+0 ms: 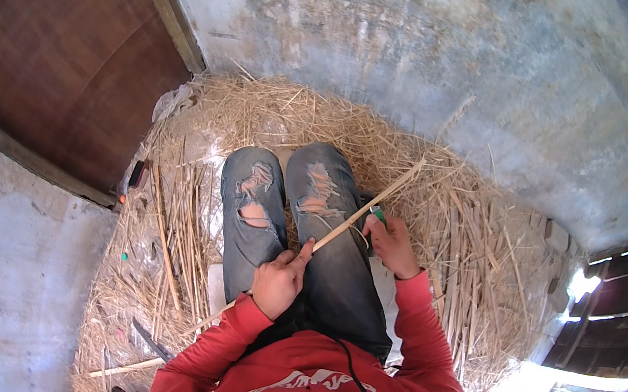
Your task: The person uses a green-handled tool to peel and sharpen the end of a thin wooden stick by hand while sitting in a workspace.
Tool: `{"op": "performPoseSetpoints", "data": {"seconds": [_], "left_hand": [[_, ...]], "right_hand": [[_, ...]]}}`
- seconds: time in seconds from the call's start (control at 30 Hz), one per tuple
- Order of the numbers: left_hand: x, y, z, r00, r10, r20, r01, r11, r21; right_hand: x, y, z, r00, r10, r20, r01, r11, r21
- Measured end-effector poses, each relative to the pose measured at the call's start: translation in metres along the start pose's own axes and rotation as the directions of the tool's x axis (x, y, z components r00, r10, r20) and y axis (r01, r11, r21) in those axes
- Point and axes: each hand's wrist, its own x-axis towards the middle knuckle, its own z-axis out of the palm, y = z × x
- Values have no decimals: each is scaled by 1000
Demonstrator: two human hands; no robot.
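Observation:
A long pale cane strip (360, 217) lies slantwise across my jeans (334, 279), from beside my left forearm up to the straw beyond my right knee. My left hand (279, 283) is closed round its middle, with the thumb stretched along it. My right hand (393, 247) is closed on a small green-handled tool (379, 214), close beside the strip's upper part. The tool's working end is too small to make out. A thin curled shaving (352, 236) hangs by the strip near my right fingers.
Split canes (465, 265) lie to my right, and another bundle (186, 218) to my left. Loose straw (286, 108) spreads up to the stained wall (429, 60). A brown door panel (70, 49) stands at far left. A dark flat tool (151, 341) lies by my left sleeve.

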Motion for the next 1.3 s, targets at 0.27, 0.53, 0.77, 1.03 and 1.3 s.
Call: {"op": "performPoseSetpoints", "data": {"seconds": [0.27, 0.53, 0.77, 1.03, 1.3], "left_hand": [[-2, 1, 7, 1000, 20, -21, -17, 991, 132], [7, 9, -3, 995, -66, -78, 55, 989, -138], [6, 9, -15, 978, -206, -32, 194, 955, -226], [11, 18, -22, 976, -216, -3, 212, 963, -165], [-15, -6, -40, 981, -189, 49, 195, 960, -202]], "right_hand": [[-5, -32, 19, 933, -358, 48, 337, 815, -471], [-27, -44, 18, 944, -180, 277, 259, 924, -283], [-23, -29, 0, 952, -226, -208, 151, 934, -325], [-22, -12, 30, 978, -208, -28, 140, 745, -652], [35, 58, -109, 802, -255, -541, -171, 769, -616]]}}
